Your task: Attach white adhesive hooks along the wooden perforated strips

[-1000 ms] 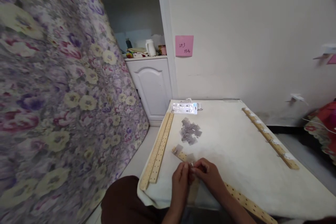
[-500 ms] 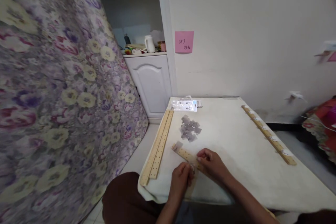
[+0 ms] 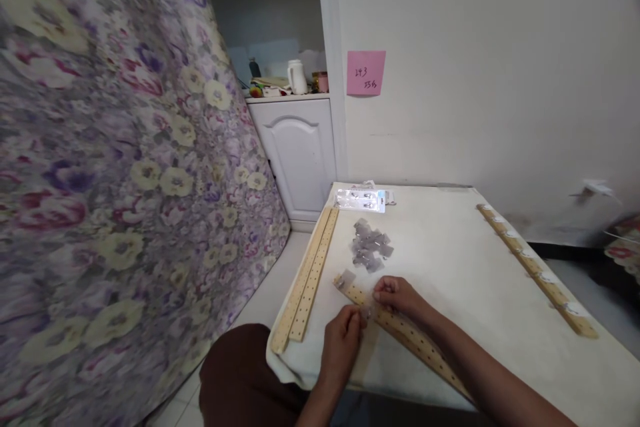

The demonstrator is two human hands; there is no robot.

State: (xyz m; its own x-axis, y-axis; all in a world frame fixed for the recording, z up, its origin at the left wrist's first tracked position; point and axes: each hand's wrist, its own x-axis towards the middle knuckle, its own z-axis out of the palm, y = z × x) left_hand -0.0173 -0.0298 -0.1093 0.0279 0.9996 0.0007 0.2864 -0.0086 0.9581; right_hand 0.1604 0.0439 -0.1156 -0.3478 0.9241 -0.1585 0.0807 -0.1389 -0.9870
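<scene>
A wooden strip with rows of holes (image 3: 415, 341) lies slantwise across the front of the table, partly under my right forearm. Over its upper part my two hands are close together. My left hand (image 3: 345, 328) is closed at the strip's near edge, its fingertips on a small clear packet (image 3: 369, 312) with something shiny in it. My right hand (image 3: 393, 293) has its fingers pinched at the packet's other side. Another small packet (image 3: 346, 278) rests on the strip's far end. Beyond it lies a pile of small greyish packets (image 3: 370, 247).
Two perforated wooden strips (image 3: 313, 273) lie side by side along the table's left edge. On the right is a wooden strip bearing several whitish pieces (image 3: 537, 273). Clear packaging (image 3: 360, 200) lies at the back left. A floral curtain (image 3: 125, 180) hangs at left.
The view has shifted, so the table's things appear further right. My right hand has come nearer my left hand at the packet, and more of the slanted strip shows.
</scene>
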